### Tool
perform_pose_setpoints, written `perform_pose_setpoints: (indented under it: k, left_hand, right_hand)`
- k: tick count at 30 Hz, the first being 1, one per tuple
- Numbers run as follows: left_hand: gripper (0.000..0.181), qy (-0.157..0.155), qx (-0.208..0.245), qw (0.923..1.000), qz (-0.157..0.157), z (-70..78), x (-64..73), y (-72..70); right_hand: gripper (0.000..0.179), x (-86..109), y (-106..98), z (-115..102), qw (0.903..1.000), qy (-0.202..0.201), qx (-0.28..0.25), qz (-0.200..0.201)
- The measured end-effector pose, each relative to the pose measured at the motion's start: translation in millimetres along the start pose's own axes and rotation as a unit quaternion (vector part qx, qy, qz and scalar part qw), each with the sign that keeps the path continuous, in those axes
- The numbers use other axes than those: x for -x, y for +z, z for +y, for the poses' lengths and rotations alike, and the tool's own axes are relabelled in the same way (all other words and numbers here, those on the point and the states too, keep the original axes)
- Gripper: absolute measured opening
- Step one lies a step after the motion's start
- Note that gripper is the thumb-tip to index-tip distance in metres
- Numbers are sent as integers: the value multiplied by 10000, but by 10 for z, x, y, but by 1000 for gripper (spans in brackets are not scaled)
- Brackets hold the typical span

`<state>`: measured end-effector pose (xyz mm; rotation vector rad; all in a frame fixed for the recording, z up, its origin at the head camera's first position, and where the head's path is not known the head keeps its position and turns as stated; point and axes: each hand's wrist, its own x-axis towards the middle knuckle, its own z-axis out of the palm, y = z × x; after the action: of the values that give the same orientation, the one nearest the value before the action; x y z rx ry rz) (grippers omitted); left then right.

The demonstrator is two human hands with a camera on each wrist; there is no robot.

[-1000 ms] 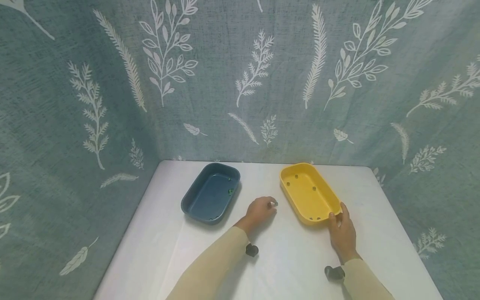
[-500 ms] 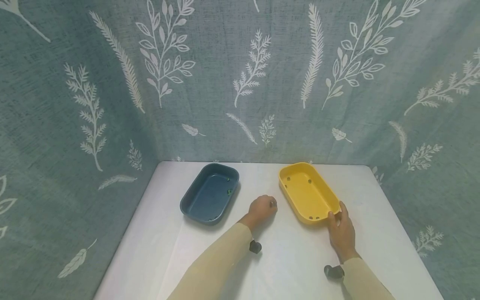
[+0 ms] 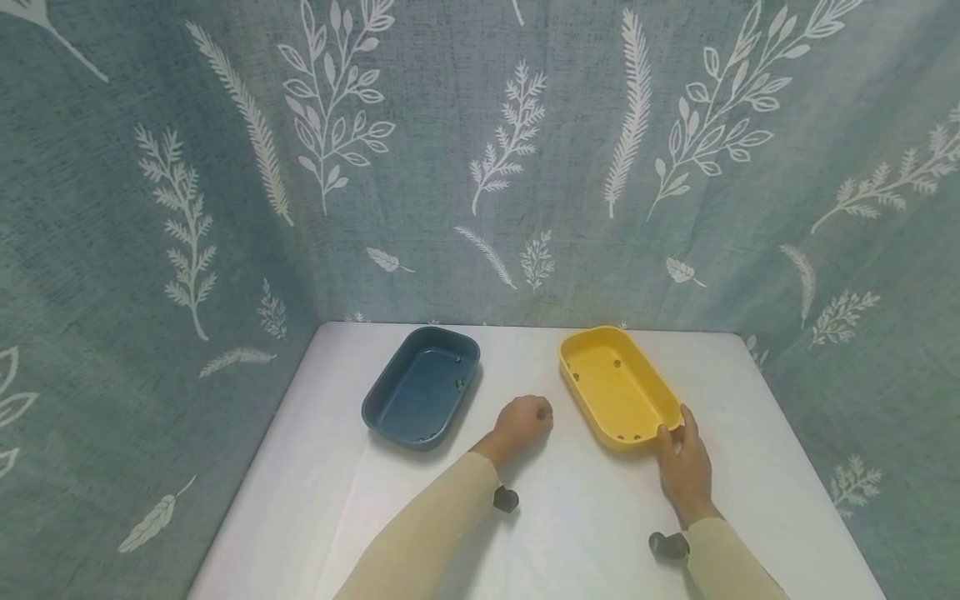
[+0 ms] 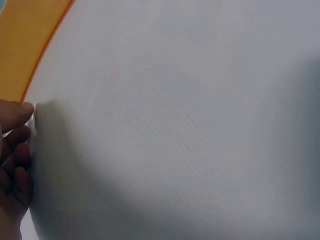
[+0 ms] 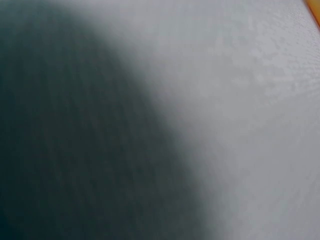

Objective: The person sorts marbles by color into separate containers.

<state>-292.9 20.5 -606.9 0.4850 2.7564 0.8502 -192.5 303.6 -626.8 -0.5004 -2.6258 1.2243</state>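
Observation:
My left hand [image 3: 523, 421] is low over the white table between the two trays. Its thumb and curled fingers pinch a small greyish marble [image 3: 545, 413], mostly hidden by the fingers. In the left wrist view, the fingertips [image 4: 22, 112] show at the left edge beside a yellow tray wall [image 4: 30, 45]. My right hand [image 3: 686, 471] grips the near right corner of the yellow tray [image 3: 592, 408], thumb at the rim and fingers along the outer side. Several small dark round marbles [image 3: 617, 363] lie in that tray. The right wrist view shows no hand.
A dark blue tray [image 3: 371, 400] stands to the left with several small green marbles [image 3: 461, 384] and others near its front wall. Grey-green leaf-patterned cloth [image 3: 450, 150] hangs behind and beside the white table [image 3: 577, 517].
The marbles at the far part of the yellow tray have rolled to other spots. My left fingers have curled further round the marble they pinch. The right hand stays at the tray corner.

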Motion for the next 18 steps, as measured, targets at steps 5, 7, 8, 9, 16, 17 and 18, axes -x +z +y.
perform_pose_setpoints:
  k: [5,7,8,9,16,17,18]
  left_hand:
    - [15,185,70,9998,49,-35,83,-14]
    - [14,268,133,9995,87,-55,114,2]
    - [14,323,168,9993,110,-65,126,12]
    - [14,369,194,9990,131,-71,133,21]
    - [15,598,153,9979,188,12,98,-3]
    - [14,624,174,9977,185,31,86,-12]
    - [14,668,169,9974,197,48,75,-19]
  right_hand:
    - [67,25,10,27,9997,-199,-28,105]
    - [66,46,17,40,9996,-253,-23,109]
    - [67,55,22,46,9996,-253,-13,94]
    - [67,62,28,50,9997,-243,-8,77]
    - [67,37,31,52,9998,-197,-27,54]
    - [67,30,28,49,9997,-228,-29,77]
    - [67,25,24,42,9997,-239,-45,88]
